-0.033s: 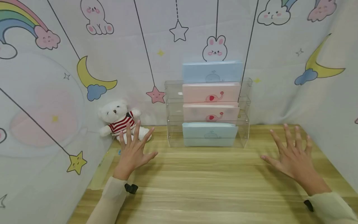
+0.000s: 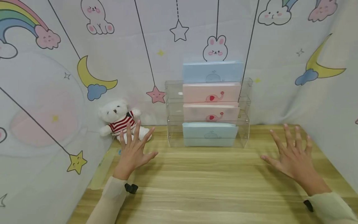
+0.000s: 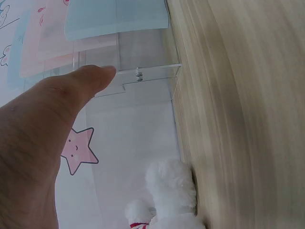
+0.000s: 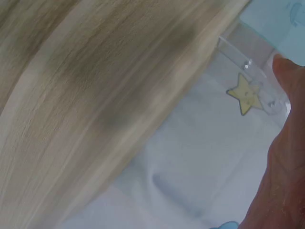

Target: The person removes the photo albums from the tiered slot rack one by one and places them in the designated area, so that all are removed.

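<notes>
Standing with fingers spread wide, the left hand [image 2: 133, 157] lies left of centre in the head frame, its back toward the camera; contact with the tabletop cannot be told. The right hand [image 2: 295, 158], likewise spread wide, is at centre right. Pale sleeves [image 2: 114, 188] cover both forearms, and a small black device [image 2: 131, 188] shows at the left cuff, lower left. Nearest the left hand is a white teddy bear [image 2: 120, 121] in a red-and-white striped top, tilted, left of centre; the fingertips overlap its legs in this view, and touching cannot be confirmed. Between and beyond the hands, at mid-frame, a clear rack [image 2: 174, 133] stands upright on the wood-grain table [image 2: 195, 186]. Its tiers hold, from lowest to highest in the frame, a pale blue-green folder [image 2: 195, 133], two pink folders [image 2: 195, 93] with red elephants, and a light blue folder [image 2: 195, 72]. A translucent yellowish strip [image 2: 101, 174] lies along the table's left edge. White cloth [image 2: 279, 99] printed with moons, stars and clouds fills the upper frame.
</notes>
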The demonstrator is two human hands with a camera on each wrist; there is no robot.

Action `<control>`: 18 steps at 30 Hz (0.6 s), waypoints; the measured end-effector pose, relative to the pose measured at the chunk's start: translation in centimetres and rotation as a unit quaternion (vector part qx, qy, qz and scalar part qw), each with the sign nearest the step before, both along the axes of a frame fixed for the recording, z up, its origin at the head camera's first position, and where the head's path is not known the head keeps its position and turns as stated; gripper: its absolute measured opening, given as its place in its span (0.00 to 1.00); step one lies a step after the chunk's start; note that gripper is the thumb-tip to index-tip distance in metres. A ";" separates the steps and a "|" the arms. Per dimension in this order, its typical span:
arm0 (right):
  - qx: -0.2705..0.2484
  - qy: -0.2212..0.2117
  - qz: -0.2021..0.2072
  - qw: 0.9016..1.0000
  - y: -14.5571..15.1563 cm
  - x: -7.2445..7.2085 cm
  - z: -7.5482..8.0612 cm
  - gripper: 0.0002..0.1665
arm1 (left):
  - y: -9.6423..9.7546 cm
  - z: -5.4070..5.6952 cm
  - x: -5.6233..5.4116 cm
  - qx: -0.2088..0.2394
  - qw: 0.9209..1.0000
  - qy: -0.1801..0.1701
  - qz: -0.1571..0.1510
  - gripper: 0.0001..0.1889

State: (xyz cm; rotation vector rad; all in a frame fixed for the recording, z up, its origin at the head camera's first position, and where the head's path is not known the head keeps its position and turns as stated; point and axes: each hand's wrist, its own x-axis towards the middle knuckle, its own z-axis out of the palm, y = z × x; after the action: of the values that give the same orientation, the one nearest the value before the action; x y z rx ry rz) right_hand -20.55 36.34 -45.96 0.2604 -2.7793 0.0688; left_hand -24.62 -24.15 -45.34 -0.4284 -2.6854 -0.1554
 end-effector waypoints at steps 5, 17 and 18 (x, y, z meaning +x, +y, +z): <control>-0.009 0.002 0.009 1.000 -0.4 -0.4 0.0 0.66 | -0.1 0.1 0.0 0.002 1.000 0.002 0.010 0.56; -0.061 0.073 0.058 0.994 -1.9 -1.9 0.0 0.63 | 0.1 0.4 0.1 0.009 1.000 0.013 0.008 0.57; -0.075 0.082 0.067 0.992 -2.1 -2.2 0.0 0.63 | 0.2 0.4 0.1 0.012 1.000 0.010 0.008 0.57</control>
State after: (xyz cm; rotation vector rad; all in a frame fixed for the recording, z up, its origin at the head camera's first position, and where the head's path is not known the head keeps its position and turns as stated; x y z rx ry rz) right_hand -22.71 34.26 -45.96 0.3940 -2.5744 0.2765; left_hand -24.52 -23.95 -44.97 -0.3985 -2.6635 -0.1772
